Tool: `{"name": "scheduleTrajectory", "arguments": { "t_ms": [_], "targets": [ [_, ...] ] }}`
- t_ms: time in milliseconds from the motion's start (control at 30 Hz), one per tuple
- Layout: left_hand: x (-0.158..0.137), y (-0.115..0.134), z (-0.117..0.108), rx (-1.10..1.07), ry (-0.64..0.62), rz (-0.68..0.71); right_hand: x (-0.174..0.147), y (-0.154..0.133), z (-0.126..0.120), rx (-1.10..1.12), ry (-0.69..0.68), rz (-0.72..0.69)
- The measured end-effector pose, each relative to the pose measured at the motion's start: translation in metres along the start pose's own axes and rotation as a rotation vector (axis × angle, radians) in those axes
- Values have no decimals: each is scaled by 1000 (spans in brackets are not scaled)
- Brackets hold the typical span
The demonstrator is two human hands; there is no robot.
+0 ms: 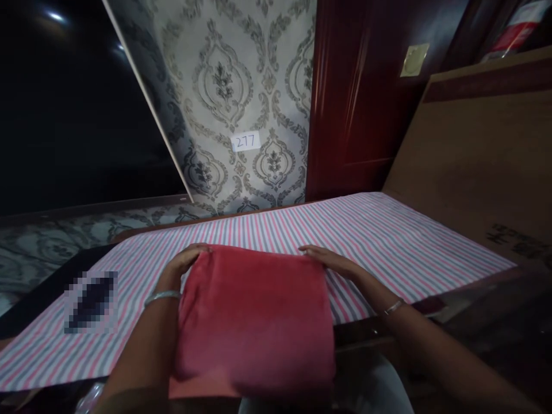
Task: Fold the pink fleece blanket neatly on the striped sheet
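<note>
A red cloth [259, 316], folded or doubled at its lower edge, hangs between my two hands over the front of a striped sheet [345, 230]. My left hand [187, 259] is closed on its upper left corner, where the fabric bunches into creases. At the upper right corner, my right hand [325, 259] grips the edge with the fingers laid along the top and the thumb out of sight. The top edge between the hands is nearly straight. Each wrist wears a bracelet.
The striped sheet covers a table against a patterned wall [224, 80]. A large dark screen [77, 115] stands at the left, a cardboard box [478, 161] at the right. A pixelated dark object [92, 302] lies on the sheet's left part. A paper label [245, 141] reads 277.
</note>
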State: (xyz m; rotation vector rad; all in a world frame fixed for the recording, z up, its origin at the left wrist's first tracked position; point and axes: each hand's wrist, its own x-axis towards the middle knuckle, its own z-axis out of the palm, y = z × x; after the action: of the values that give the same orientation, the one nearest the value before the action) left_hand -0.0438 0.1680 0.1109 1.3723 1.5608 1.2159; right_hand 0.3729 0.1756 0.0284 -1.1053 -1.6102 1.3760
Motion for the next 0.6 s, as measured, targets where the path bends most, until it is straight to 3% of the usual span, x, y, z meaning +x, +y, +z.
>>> {"name": "scheduleTrajectory", "arguments": {
  "t_ms": [100, 200, 300, 400, 500, 600],
  "targets": [
    [2, 11, -3, 14, -216, -138, -11, 3, -2, -82, -33, -40],
    [-5, 29, -6, -26, -191, -118, -19, 4, -1, -51, 26, 12],
    [-29, 55, -11, -50, -157, -73, -35, -1, 5, 73, 1, -3],
    [-76, 84, -24, -28, -68, -20, -67, -15, 6, 185, 17, -43],
    [-130, 112, -40, 37, 140, 52, -102, -44, -6, 159, 163, -131],
    [-160, 134, -49, 17, 355, 75, -116, -85, -27, 89, 286, -281]
  ]
}}
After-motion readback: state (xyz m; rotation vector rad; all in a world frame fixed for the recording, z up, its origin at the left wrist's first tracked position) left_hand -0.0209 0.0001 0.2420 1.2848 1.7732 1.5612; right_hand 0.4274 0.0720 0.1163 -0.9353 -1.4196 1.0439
